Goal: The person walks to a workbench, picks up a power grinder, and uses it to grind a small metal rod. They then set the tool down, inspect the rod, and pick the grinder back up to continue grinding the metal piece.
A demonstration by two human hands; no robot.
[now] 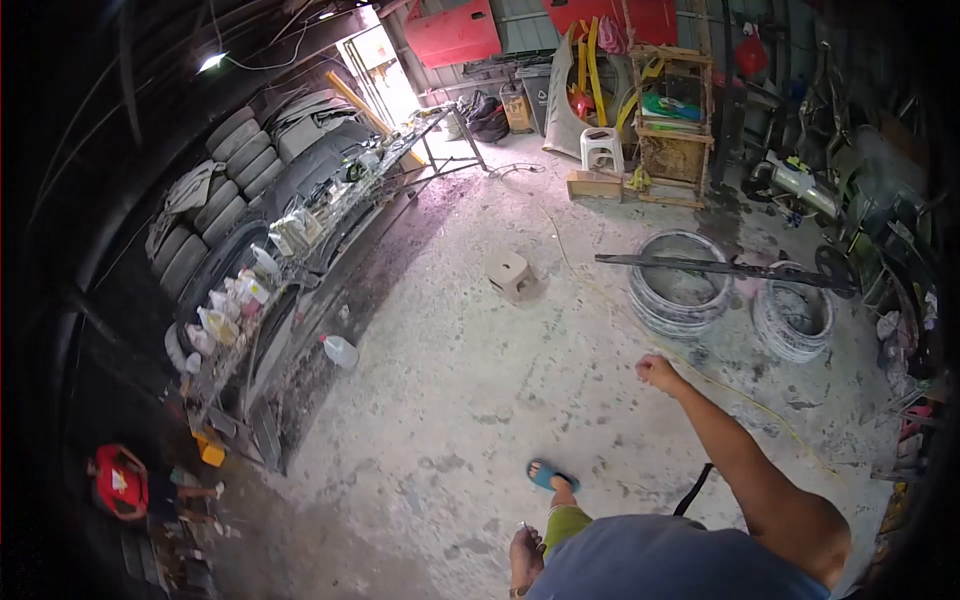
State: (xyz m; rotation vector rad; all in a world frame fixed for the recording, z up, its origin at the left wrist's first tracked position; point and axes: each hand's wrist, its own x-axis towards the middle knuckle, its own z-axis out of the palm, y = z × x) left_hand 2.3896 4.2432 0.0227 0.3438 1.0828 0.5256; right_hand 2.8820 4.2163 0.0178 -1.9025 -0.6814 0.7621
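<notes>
My right hand [657, 371] is stretched out ahead over the concrete floor, its fingers curled closed. Nothing shows in it. The nearest thing to it is a stack of pale, dusty rings like tyres [680, 318] beyond. Low beside my green shorts [567, 524], my left hand [527, 552] is closed around something small, with a whitish tip showing at the top; its kind cannot be made out. One foot in a blue slipper [553, 475] is on the floor in front of me.
A small stool [511, 276] stands mid-floor, and a plastic jug [340, 351] is near the cluttered workbench [318, 225] at left. A long dark bar [700, 264] lies across the ring stacks. A yellowish hose [745, 396] crosses the floor. A person in red [121, 483] is at lower left.
</notes>
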